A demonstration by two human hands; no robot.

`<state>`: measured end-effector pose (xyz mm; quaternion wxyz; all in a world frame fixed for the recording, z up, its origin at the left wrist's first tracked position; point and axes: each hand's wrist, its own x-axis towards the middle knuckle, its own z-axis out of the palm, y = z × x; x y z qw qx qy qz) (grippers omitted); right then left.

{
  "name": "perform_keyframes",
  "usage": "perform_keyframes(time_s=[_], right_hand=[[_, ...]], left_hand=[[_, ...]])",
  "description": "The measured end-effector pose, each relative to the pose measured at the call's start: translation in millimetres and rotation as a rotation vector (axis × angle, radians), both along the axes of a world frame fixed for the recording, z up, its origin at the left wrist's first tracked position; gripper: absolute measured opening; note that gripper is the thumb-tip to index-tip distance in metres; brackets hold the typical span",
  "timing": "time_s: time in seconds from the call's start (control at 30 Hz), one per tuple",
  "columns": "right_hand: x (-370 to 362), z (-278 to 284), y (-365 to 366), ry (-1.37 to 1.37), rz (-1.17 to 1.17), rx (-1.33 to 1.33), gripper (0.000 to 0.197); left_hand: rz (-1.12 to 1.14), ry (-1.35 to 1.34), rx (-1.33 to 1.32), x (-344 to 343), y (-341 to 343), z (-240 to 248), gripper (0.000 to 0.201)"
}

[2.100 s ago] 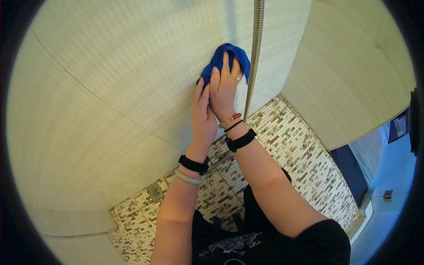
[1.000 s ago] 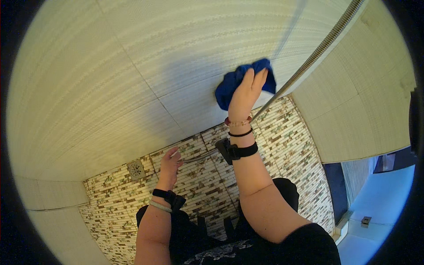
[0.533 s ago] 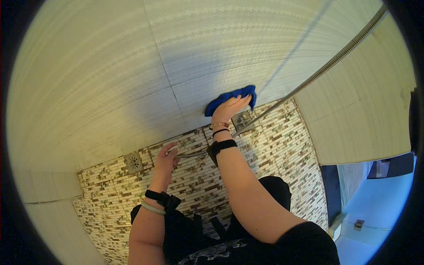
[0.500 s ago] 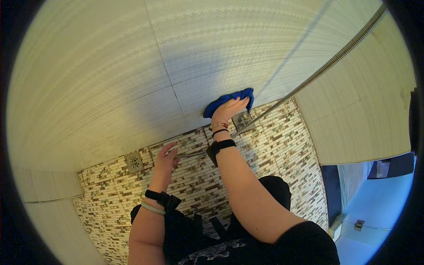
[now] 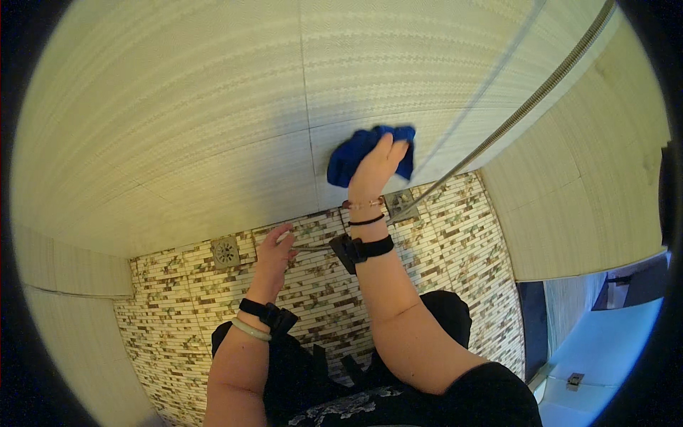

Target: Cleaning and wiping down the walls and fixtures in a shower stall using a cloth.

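Observation:
My right hand (image 5: 378,167) presses a crumpled blue cloth (image 5: 347,158) against the pale textured wall tiles (image 5: 249,156), just above the floor. The fingers lie over the cloth, partly spread. Lower and to the left, my left hand (image 5: 274,252) is closed around a thin metal shower hose (image 5: 313,248), above the floor; the hose's end is hidden by the hand. From there the hose passes behind my right wrist and rises to the upper right.
Mosaic-patterned tiles (image 5: 455,242) cover the floor. One square drain (image 5: 226,252) lies left of my left hand, and another metal drain (image 5: 402,204) sits beside my right wrist. Side walls stand at left and right. At the lower right is a dark threshold (image 5: 532,320) by a bluish area.
My right hand has moved slightly up the wall with the cloth, which now looks more spread out. My left hand keeps its hold on the hose. The whole view has shifted a little.

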<state>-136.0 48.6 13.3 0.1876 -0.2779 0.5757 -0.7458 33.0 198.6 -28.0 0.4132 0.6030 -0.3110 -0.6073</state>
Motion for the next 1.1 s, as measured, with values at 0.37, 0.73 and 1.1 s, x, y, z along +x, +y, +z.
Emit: perform_keyframes(time_s=[0.37, 0.73, 1.1], right_hand=[[40.2, -6.4, 9.4, 0.698, -0.081, -0.045, 0.037], [69.3, -137.2, 26.1, 0.522, -0.018, 0.48, 0.035], [53.5, 0.9, 43.8, 0.01, 0.304, 0.14, 0.039]], left_hand=[[0.043, -0.007, 0.001, 7.3, 3.7, 12.3, 0.041], [0.052, 0.023, -0.027, 6.9, 7.3, 13.0, 0.041], [0.158, 0.005, -0.148, 8.4, 10.0, 17.6, 0.039]])
